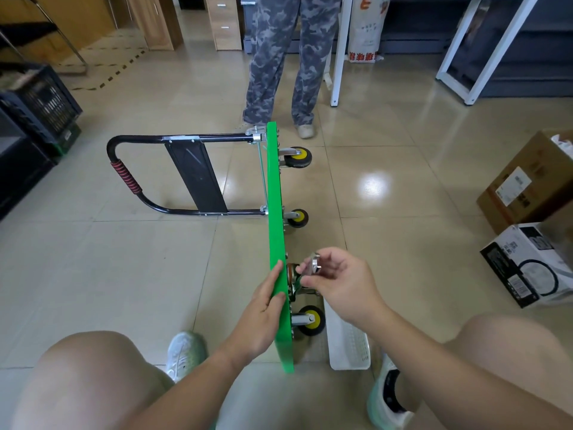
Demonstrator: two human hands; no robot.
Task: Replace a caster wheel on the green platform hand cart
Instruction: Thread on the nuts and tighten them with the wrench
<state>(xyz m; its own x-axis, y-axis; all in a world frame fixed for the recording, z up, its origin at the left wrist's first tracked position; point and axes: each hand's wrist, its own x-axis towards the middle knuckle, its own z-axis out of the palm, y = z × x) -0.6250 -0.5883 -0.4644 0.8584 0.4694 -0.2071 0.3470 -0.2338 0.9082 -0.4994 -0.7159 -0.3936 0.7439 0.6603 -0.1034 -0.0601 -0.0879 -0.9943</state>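
Our bare knees [93, 383] fill the bottom of the view. Between them, the green cart [276, 197] stands on its long edge on the tiled floor [403, 197], with its underside turned to our right. Three black wheels [299, 156] with yellow hubs stick out from it. The black handle [192, 139], with a red grip, lies to the left. Our left hand [263, 308] presses the platform edge with straight fingers. Our right hand [341, 283] pinches a small silver part [314, 263] between thumb and fingertips, just beside a metal fitting [291, 279] on the underside.
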